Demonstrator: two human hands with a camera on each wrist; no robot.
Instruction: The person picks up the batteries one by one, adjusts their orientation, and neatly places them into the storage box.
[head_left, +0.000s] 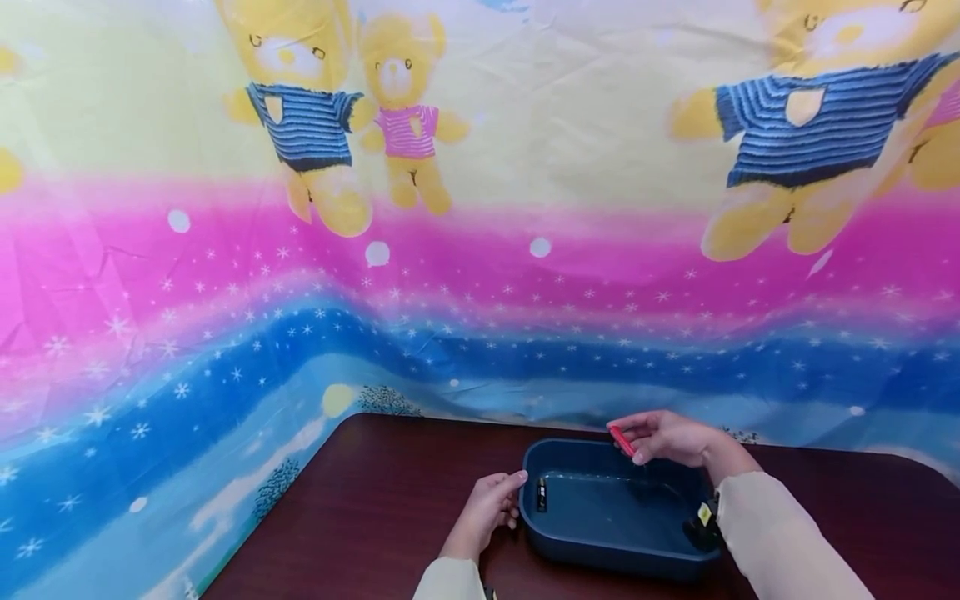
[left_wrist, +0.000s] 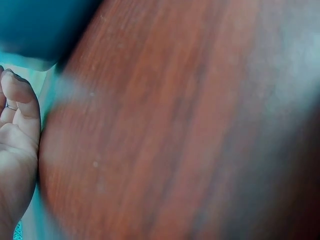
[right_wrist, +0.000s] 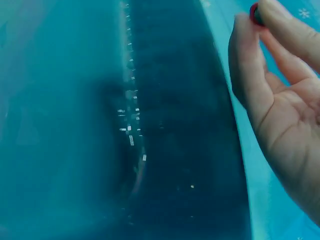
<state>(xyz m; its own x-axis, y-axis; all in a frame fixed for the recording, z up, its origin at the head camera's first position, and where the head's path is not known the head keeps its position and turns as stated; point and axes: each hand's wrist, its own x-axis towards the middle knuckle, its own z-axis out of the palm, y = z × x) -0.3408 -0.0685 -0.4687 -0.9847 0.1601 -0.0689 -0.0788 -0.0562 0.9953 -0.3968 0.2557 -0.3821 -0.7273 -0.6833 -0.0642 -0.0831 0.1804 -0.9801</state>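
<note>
- The left hand (head_left: 487, 507) gripped the left rim of the basin (head_left: 600, 554), probably to steady it.
- The right hand (head_left: 671, 439), apart from the left, pinched a red cylinder (head_left: 621, 440) near the basin's far rim; fingertips seemingly suited its slimness.
- A black cylinder (head_left: 542, 494) lay inside the basin, by its left wall.

Tray (head_left: 592, 517): smooth, dark plastic by its look, the inner surface glossy with bright reflections; within it, a small black cylinder (head_left: 542, 495), smooth-cased. Above the tray's far rim, a red rod (head_left: 622, 440), smooth; beneath, a wood-grained tabletop (head_left: 390, 483), low sheen. Behind the tray, a creased, printed cloth backdrop (head_left: 480, 283), faintly shiny; at its right, a matt cloth sleeve (head_left: 787, 533).
</note>
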